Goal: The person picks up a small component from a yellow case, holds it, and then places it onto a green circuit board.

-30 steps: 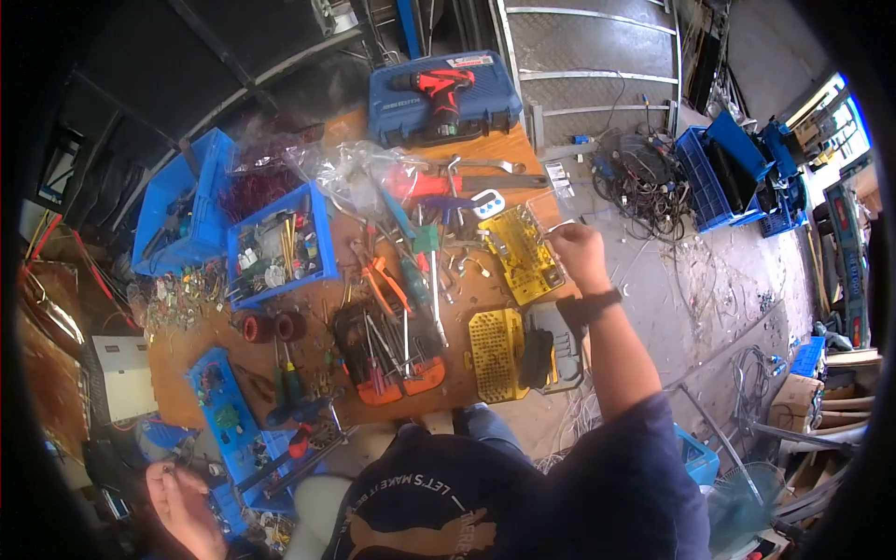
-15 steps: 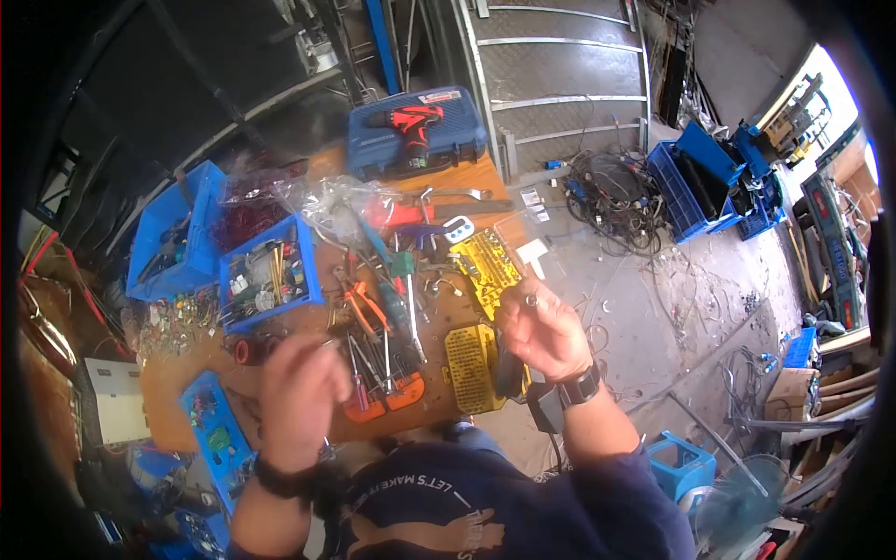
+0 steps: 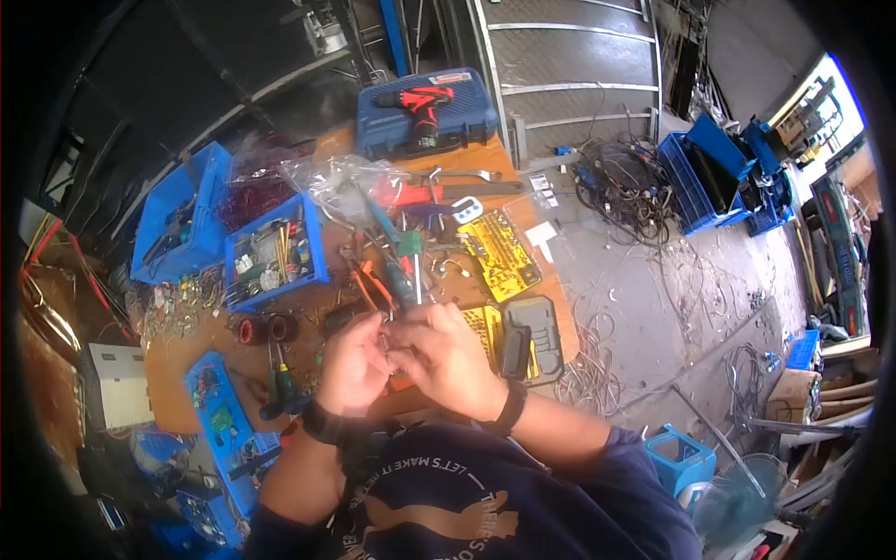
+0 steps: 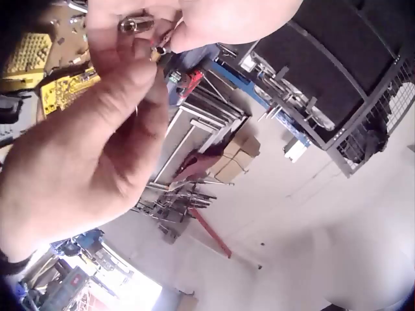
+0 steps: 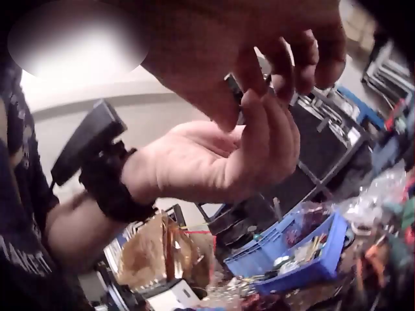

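In the head view my left hand [image 3: 353, 366] and right hand [image 3: 459, 366] meet close in front of my chest, over the near part of the wooden table. The left wrist view shows a short shiny metal cylinder, like a small socket [image 4: 136, 24], against the curled fingers of my left hand. Just below it, my right thumb and fingers pinch a small dark-ended metal piece [image 4: 159, 50] beside the left thumb. Fingers overlap in the right wrist view and hide most of both small parts. Beyond my right hand lies an open yellow bit case [image 3: 499, 254].
Left of the hands are a blue parts bin [image 3: 277, 254] and two dark red rolls [image 3: 265, 329]. A red drill [image 3: 425, 107] lies on a blue case [image 3: 478, 105] at the back. Pliers with orange handles [image 3: 371, 286] and a grey case half [image 3: 534, 341] lie nearby.
My right hand came from beside the yellow bit case and my left hand from the lower left. Both now meet in front of my chest, fingers together on the small parts.
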